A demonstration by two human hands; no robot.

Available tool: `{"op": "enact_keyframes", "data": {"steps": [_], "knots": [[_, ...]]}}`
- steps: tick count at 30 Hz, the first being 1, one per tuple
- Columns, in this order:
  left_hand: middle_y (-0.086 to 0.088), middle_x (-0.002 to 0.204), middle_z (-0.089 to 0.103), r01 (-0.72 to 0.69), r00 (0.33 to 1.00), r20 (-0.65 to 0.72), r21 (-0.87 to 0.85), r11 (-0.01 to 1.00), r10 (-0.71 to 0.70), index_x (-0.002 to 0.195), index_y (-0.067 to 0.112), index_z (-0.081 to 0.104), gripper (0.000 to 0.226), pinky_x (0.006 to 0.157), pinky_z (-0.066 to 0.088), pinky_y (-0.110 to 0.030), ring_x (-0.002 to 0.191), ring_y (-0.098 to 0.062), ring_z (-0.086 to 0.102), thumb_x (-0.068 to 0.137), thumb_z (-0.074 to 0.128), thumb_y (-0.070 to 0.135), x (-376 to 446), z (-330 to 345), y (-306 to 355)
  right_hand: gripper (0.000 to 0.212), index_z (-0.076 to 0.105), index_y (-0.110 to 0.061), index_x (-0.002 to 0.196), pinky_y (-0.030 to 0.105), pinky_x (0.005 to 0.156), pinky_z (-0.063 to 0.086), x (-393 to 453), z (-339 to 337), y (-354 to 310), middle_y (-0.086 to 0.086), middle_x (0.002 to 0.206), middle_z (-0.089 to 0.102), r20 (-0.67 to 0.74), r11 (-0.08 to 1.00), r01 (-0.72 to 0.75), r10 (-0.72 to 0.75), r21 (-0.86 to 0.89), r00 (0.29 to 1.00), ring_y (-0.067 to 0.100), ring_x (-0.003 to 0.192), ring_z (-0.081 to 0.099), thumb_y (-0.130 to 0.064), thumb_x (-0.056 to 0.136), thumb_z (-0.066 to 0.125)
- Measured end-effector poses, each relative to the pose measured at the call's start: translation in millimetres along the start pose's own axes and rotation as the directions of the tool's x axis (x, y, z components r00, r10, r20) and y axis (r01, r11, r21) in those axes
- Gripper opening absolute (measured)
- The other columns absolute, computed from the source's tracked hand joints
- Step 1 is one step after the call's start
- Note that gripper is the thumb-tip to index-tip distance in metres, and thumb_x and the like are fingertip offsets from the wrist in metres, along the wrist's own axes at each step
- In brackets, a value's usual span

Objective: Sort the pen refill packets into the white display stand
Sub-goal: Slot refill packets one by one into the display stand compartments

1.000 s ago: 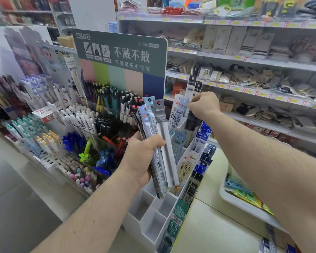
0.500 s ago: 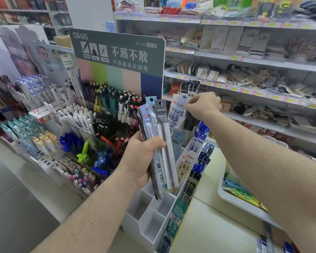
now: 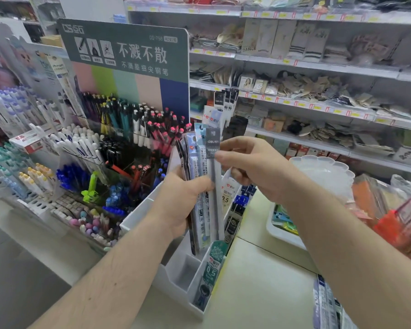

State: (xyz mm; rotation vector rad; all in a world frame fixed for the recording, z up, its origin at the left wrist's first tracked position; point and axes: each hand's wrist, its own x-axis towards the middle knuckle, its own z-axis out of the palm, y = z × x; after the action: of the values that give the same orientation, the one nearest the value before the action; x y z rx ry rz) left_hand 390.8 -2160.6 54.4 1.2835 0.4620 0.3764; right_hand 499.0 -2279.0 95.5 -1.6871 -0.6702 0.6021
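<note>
Your left hand [image 3: 183, 205] clamps the fanned refill packets [image 3: 201, 186]; your right hand [image 3: 254, 167] pinches the grey packet [image 3: 214, 167] near its top.

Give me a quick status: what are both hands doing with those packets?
Left hand grips the bundle of refill packets. Right hand pinches the grey front packet. White display stand below, front slots open; nothing in the way.

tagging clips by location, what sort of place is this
Most likely a stationery shop: a pen display under a printed sign, and shelves of packaged goods with yellow price tags.
</note>
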Motion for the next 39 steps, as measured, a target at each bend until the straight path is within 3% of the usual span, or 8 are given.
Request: {"op": "enact_keyframes", "data": {"steps": [6, 14, 18, 21, 24, 28, 34, 39], "knots": [[-0.013, 0.088, 0.074, 0.008, 0.999, 0.030, 0.012, 1.000, -0.009, 0.111, 0.009, 0.062, 0.034, 0.064, 0.060, -0.040, 0.074, -0.027, 0.073, 0.084, 0.059, -0.012, -7, 0, -4, 0.011, 0.068, -0.012, 0.086, 0.022, 0.047, 0.038, -14, 6, 9, -0.004, 0.058, 0.059, -0.077, 0.999, 0.042, -0.042, 0.004, 0.996, 0.009, 0.046, 0.045, -0.001, 0.087, 0.071], [-0.012, 0.088, 0.075, -0.044, 0.998, 0.039, 0.059, 0.997, 0.041, 0.111, 0.005, 0.063, 0.038, 0.073, 0.059, -0.043, 0.078, -0.027, 0.072, 0.075, 0.072, -0.003, -14, -6, 3, 0.019, 0.062, -0.008, 0.075, 0.020, 0.046, 0.037, -19, 9, 11, -0.004, 0.054, 0.053, -0.029, 0.995, 0.102, -0.103, -0.019, 0.994, 0.011, 0.047, 0.043, -0.013, 0.091, 0.070], [0.002, 0.063, 0.070, -0.062, 0.997, 0.043, 0.078, 0.995, 0.059, 0.095, 0.008, 0.059, 0.021, 0.056, 0.053, -0.027, 0.056, -0.012, 0.066, 0.085, 0.061, -0.011, -19, -20, 6, 0.017, 0.060, -0.008, 0.076, 0.018, 0.044, 0.040, -25, -10, 22, -0.003, 0.057, 0.055, -0.239, 0.985, 0.154, -0.131, 0.079, 0.962, 0.009, 0.045, 0.048, -0.009, 0.092, 0.067], [0.003, 0.064, 0.069, -0.071, 0.996, 0.064, 0.113, 0.991, 0.064, 0.097, 0.008, 0.059, 0.020, 0.066, 0.052, -0.032, 0.059, -0.012, 0.065, 0.084, 0.065, -0.007, -22, -24, 1, 0.014, 0.063, -0.005, 0.081, 0.020, 0.045, 0.042, -32, -20, 49, 0.000, 0.060, 0.059, -0.396, 0.988, 0.155, -0.135, 0.018, 0.908, 0.012, 0.047, 0.054, -0.011, 0.093, 0.067], [-0.001, 0.067, 0.069, -0.061, 0.996, 0.073, 0.141, 0.988, 0.051, 0.097, 0.007, 0.060, 0.021, 0.075, 0.053, -0.041, 0.063, -0.013, 0.065, 0.081, 0.069, -0.003, -24, -22, -3, 0.018, 0.062, -0.012, 0.078, 0.021, 0.047, 0.045, -37, -14, 87, -0.005, 0.057, 0.064, -0.451, 0.998, 0.059, -0.048, 0.009, 0.891, 0.010, 0.049, 0.062, -0.005, 0.094, 0.063], [0.000, 0.065, 0.067, -0.045, 0.995, 0.090, 0.127, 0.991, 0.034, 0.097, 0.005, 0.058, 0.020, 0.071, 0.050, -0.037, 0.060, -0.011, 0.065, 0.084, 0.063, -0.009, -26, -19, -9, 0.018, 0.061, -0.007, 0.075, 0.033, 0.056, 0.051, -33, 1, 139, 0.010, 0.064, 0.063, -0.488, 0.997, -0.070, 0.041, -0.041, 0.872, 0.013, 0.053, 0.067, -0.006, 0.093, 0.065], [-0.001, 0.066, 0.068, -0.049, 0.990, 0.138, 0.140, 0.989, 0.029, 0.085, 0.010, 0.059, 0.025, 0.064, 0.053, -0.031, 0.062, -0.014, 0.065, 0.084, 0.059, -0.015, -29, -14, -15, 0.008, 0.068, -0.001, 0.088, 0.040, 0.064, 0.055, -31, 28, 187, 0.019, 0.076, 0.071, -0.360, 0.964, -0.259, 0.221, -0.060, 0.906, 0.018, 0.058, 0.067, -0.007, 0.093, 0.065], [-0.002, 0.070, 0.071, -0.012, 0.989, 0.150, 0.119, 0.993, -0.006, 0.093, 0.009, 0.061, 0.023, 0.062, 0.057, -0.028, 0.065, -0.017, 0.068, 0.085, 0.062, -0.012, -25, -14, -24, 0.010, 0.071, -0.006, 0.085, 0.030, 0.054, 0.046, -34, 41, 216, 0.004, 0.069, 0.066, -0.171, 0.901, -0.379, 0.347, -0.211, 0.922, 0.015, 0.054, 0.060, -0.014, 0.090, 0.068]]}}
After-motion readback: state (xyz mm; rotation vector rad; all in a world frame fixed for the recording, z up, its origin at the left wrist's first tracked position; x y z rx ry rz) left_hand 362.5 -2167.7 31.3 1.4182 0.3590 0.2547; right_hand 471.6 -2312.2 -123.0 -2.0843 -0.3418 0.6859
